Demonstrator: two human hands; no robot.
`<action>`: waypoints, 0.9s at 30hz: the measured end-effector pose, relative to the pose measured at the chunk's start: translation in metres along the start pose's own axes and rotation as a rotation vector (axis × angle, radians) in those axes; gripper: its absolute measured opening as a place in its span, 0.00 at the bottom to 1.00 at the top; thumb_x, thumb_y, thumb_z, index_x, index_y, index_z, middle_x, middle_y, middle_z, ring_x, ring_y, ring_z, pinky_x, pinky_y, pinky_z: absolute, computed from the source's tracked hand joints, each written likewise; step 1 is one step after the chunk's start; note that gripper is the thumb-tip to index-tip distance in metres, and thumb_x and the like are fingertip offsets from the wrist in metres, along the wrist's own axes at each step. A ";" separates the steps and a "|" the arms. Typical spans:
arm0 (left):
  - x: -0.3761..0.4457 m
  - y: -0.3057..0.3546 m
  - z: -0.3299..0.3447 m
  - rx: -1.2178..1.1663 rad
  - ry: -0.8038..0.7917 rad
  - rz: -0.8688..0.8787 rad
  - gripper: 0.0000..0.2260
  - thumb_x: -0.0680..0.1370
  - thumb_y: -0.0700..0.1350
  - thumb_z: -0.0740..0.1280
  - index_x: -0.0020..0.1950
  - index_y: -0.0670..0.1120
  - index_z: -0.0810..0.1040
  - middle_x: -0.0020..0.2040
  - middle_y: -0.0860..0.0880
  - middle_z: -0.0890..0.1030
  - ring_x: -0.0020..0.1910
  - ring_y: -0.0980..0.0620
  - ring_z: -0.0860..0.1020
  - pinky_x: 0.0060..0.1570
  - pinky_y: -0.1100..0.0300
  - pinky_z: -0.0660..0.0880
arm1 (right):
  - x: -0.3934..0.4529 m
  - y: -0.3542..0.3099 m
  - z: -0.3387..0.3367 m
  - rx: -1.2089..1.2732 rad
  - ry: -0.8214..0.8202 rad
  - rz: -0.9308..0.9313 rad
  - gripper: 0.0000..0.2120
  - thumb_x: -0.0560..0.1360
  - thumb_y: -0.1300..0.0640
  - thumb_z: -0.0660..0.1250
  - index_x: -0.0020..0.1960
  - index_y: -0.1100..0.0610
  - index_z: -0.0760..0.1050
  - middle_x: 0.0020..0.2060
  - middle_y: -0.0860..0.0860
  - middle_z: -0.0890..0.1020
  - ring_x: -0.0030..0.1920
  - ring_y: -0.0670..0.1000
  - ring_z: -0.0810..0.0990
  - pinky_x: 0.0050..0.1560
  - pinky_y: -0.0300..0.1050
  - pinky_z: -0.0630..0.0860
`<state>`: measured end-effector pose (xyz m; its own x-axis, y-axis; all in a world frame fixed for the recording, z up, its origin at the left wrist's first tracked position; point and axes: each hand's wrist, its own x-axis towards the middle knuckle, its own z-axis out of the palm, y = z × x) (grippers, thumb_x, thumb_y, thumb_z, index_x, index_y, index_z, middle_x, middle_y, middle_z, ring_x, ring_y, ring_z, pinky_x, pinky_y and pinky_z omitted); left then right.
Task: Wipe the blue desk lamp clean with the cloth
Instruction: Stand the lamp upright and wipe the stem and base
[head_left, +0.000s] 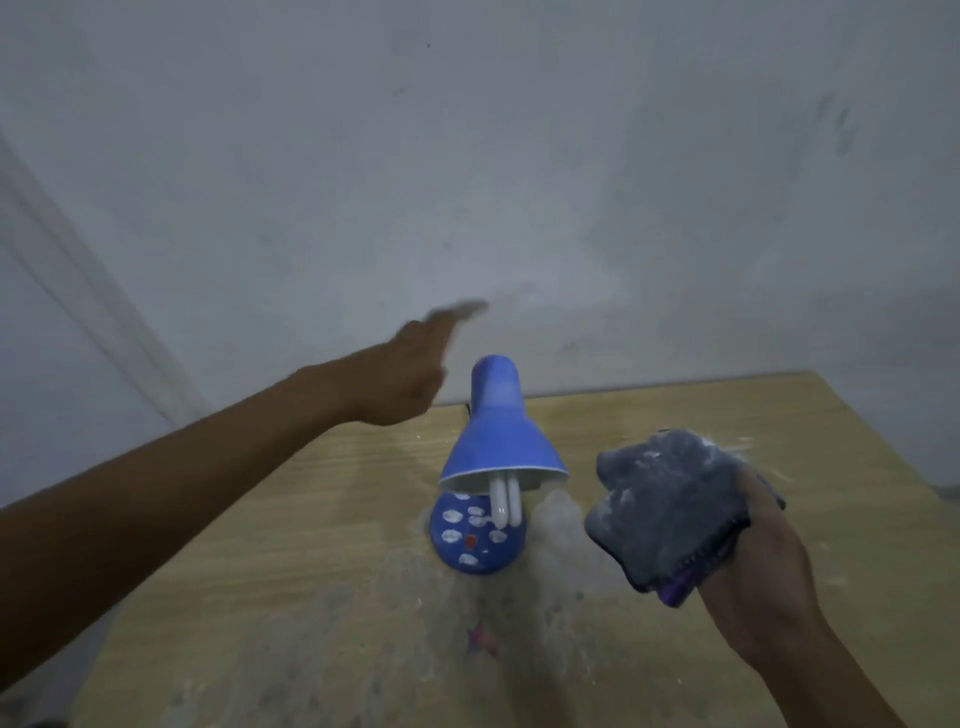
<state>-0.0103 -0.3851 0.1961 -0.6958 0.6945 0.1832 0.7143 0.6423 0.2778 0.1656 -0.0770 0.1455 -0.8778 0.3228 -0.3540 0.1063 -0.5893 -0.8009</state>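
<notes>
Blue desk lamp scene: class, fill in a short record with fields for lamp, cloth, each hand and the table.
lamp: blue desk lamp upright on table, shade tilted down, white bulb showing
cloth: dark dusty cloth bunched, off the lamp
right hand: right hand grips the cloth
left hand: left hand raised beside the shade, blurred, holding nothing
table: wooden table, dusty around the lamp base

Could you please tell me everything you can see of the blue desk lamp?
The blue desk lamp stands upright on the dusty wooden table, near the wall. Its smooth cone shade, white inside, tilts toward the camera over white twin-tube bulbs. The round blue base bears white cloud-like marks and a small red spot, with grey dust around it. Neither hand touches it.
</notes>
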 end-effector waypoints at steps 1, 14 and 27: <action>-0.010 -0.003 0.004 -0.085 0.164 -0.021 0.31 0.77 0.37 0.59 0.78 0.52 0.53 0.77 0.47 0.61 0.74 0.52 0.65 0.70 0.46 0.68 | 0.007 0.006 -0.008 -0.008 -0.020 0.023 0.20 0.82 0.46 0.52 0.59 0.56 0.77 0.55 0.55 0.84 0.53 0.56 0.83 0.50 0.57 0.80; -0.152 0.063 0.172 -0.251 0.668 -0.039 0.05 0.79 0.44 0.63 0.54 0.50 0.72 0.50 0.53 0.75 0.47 0.50 0.76 0.45 0.53 0.72 | 0.029 0.087 -0.054 -0.240 -0.333 0.126 0.14 0.76 0.60 0.59 0.57 0.63 0.76 0.52 0.62 0.84 0.53 0.63 0.83 0.59 0.62 0.75; -0.168 0.151 0.226 -0.777 0.101 -0.561 0.12 0.82 0.51 0.63 0.65 0.49 0.73 0.60 0.52 0.79 0.55 0.55 0.78 0.50 0.64 0.76 | -0.068 0.114 -0.083 -0.269 -0.534 0.114 0.15 0.73 0.64 0.57 0.56 0.66 0.76 0.46 0.64 0.84 0.44 0.62 0.84 0.49 0.57 0.77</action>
<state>0.2312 -0.3317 -0.0058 -0.9499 0.2972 -0.0965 0.0514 0.4533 0.8899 0.2758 -0.1043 0.0383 -0.9595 -0.1886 -0.2095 0.2668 -0.3681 -0.8907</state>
